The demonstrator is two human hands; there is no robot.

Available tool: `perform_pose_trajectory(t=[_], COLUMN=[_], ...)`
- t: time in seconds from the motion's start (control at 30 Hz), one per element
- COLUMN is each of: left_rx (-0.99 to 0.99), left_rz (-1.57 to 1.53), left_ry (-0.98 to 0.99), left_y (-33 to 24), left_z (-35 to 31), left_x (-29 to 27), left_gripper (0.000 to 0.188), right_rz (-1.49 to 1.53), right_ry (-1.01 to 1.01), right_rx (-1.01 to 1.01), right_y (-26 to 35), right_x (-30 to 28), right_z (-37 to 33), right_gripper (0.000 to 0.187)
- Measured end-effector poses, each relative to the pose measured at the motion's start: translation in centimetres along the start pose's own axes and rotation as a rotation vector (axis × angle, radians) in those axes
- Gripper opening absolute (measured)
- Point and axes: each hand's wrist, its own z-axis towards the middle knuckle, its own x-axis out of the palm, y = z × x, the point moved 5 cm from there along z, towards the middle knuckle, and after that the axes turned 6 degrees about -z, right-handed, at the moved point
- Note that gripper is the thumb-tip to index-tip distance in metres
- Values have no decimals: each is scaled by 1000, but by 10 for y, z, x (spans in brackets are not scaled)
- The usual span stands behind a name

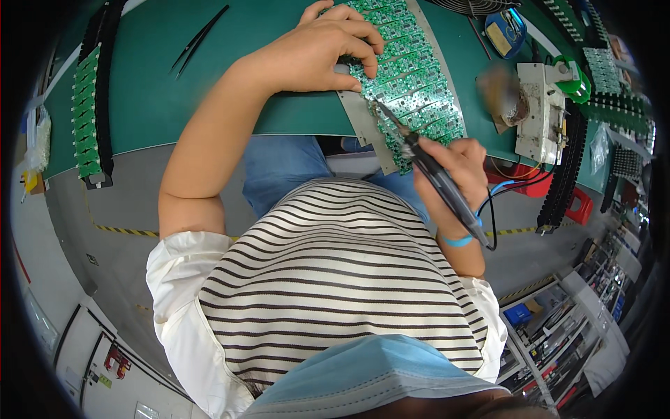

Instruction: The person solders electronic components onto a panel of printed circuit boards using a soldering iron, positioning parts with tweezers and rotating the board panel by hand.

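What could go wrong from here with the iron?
1. Burn: the tip of what looks like a soldering iron, held in the right hand, points toward the left hand; if hot, a slip could reach the fingers.
2. Tipping: the sheet of circuit boards overhangs the table's near edge, so pressing there might tilt it.
3. Snag: the black cord loops by the right wrist and might catch.

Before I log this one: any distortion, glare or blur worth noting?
Head view: fisheye distortion bows the front edge of the green tabletop, and the corners fall to black; head view: bright glints speckle the green circuit boards; head view: a brownish object beside the pale metal box is blurred beyond recognition, while the soldering iron looks fairly sharp.
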Motion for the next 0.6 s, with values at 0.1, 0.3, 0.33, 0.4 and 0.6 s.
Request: perform_pose_trajectory(t=[0.1,0.3,0.33,0.4,0.6], left_rx=[5,37,47,44,42], left_rz=[-6,0,4,4,2], left_ry=[-5,66,91,92,96], left_y=[0,6,6,6,6], left_z=[-1,2,2,3,3], left_x=[0,1,2,2,3], left_gripper=[27,18,16,16,15], right_rz=[4,-7,-12,-18,-27], right_ry=[6,34,40,42,54], right_rx=[-9,-29,-33,-29,-36], right_y=[0,1,2,2,1], right_x=[9,12,12,12,11], right_z=[3,7,7,7,9], right_gripper=[44,44,44,45,45])
